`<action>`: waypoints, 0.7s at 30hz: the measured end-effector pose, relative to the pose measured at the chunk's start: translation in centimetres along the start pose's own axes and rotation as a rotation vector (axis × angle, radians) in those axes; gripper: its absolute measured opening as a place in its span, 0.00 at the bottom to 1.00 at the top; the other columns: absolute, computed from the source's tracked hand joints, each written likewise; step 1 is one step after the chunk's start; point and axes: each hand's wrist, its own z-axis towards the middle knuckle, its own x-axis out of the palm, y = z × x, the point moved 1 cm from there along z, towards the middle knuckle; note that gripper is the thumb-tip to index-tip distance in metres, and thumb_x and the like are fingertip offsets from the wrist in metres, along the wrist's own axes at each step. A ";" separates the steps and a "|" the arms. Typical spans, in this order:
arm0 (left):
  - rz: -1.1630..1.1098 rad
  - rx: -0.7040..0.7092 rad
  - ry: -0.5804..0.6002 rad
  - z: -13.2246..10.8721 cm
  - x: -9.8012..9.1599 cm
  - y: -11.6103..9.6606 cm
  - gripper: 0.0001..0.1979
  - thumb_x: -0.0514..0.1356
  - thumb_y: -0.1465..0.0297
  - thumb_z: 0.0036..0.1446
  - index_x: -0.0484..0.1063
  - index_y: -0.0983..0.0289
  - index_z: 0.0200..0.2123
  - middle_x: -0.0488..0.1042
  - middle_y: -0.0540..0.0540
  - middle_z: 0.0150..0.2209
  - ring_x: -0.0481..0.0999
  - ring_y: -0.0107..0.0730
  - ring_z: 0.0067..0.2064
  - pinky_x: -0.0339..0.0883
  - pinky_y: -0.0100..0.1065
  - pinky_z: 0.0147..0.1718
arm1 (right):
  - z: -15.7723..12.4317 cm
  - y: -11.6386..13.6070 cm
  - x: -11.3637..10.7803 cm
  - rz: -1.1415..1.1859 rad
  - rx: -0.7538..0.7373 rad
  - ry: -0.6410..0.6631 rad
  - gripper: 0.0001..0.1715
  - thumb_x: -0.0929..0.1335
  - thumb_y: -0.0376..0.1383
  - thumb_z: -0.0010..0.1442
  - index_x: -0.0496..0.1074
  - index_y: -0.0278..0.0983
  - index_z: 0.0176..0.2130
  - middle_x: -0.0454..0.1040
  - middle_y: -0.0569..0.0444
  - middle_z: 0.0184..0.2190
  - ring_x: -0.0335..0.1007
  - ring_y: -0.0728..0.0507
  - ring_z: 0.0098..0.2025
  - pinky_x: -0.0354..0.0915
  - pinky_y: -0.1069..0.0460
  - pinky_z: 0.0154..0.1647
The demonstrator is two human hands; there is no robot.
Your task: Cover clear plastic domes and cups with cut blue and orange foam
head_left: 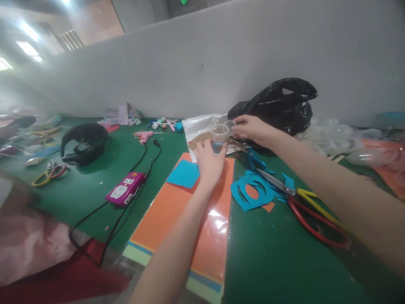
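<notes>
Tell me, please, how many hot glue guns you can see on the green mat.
1. A pink hot glue gun lies on the green mat, left of the stacked orange foam sheets and behind a magenta power strip. Others may hide in the far-left clutter.

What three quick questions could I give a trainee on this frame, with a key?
1. What is the left hand holding?
2. True or false: the scissors lie to the right of the orange sheet.
3. Which tool lies on the green mat to the left of the orange sheet?
A. a stapler
B. a glue gun
C. a ruler

Key:
1. a clear plastic cup
2. True
3. B
</notes>
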 end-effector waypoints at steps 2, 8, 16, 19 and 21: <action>-0.026 -0.007 -0.003 0.2 0.0 0.1 0.20 0.64 0.57 0.62 0.70 0.62 0.51 0.69 0.64 0.52 0.66 0.51 0.59 0.60 0.46 0.59 | 1.2 -1.3 0.8 0.044 0.060 -0.008 0.13 0.73 0.22 0.55 0.71 0.36 0.37 0.74 0.55 0.27 0.77 0.45 0.30 0.77 0.46 0.44; -0.099 -0.003 -0.011 0.3 0.0 0.0 0.20 0.66 0.57 0.60 0.71 0.61 0.49 0.69 0.62 0.52 0.67 0.48 0.57 0.61 0.45 0.59 | 2.0 -3.2 1.4 0.114 0.082 -0.011 0.16 0.71 0.24 0.57 0.69 0.37 0.44 0.75 0.55 0.30 0.80 0.44 0.39 0.77 0.47 0.48; -0.138 0.076 0.013 -0.1 0.6 -0.4 0.17 0.66 0.57 0.60 0.71 0.61 0.46 0.69 0.61 0.50 0.68 0.48 0.55 0.61 0.49 0.59 | -5.1 -0.3 -4.6 -0.068 -0.028 0.032 0.12 0.72 0.26 0.56 0.75 0.39 0.40 0.79 0.49 0.41 0.79 0.43 0.40 0.77 0.44 0.50; -0.164 0.127 0.064 -0.9 0.9 -1.3 0.14 0.67 0.59 0.60 0.70 0.61 0.43 0.69 0.60 0.47 0.68 0.48 0.54 0.63 0.49 0.57 | -9.9 1.3 -7.4 -0.284 -0.149 0.001 0.12 0.71 0.32 0.58 0.76 0.40 0.44 0.78 0.52 0.35 0.78 0.43 0.35 0.77 0.43 0.43; -0.185 0.167 0.117 -1.7 1.1 -2.0 0.13 0.67 0.61 0.60 0.70 0.60 0.41 0.68 0.59 0.47 0.68 0.47 0.53 0.64 0.48 0.56 | -13.3 2.1 -9.0 -0.402 -0.169 0.007 0.10 0.71 0.37 0.60 0.76 0.40 0.44 0.78 0.54 0.31 0.75 0.44 0.31 0.74 0.45 0.37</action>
